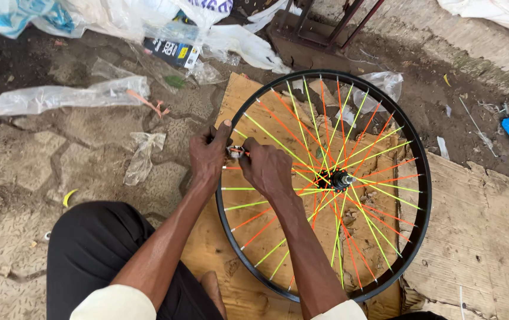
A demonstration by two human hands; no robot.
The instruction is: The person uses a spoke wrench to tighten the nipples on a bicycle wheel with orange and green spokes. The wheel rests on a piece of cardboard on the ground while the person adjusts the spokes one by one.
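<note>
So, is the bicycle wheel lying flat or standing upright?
Lying flat: the bicycle wheel rests on plywood, its full round rim and hub facing up.

Both hands (239,160) meet, fingers (225,131) pinched together

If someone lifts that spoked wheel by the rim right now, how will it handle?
The wheel probably lifts light: thin black rim, mostly open spokes. Likely stiff, since the spokes run straight to the hub. Lying flat on the cardboard it shouldn't roll; stood upright it likely would.
</note>
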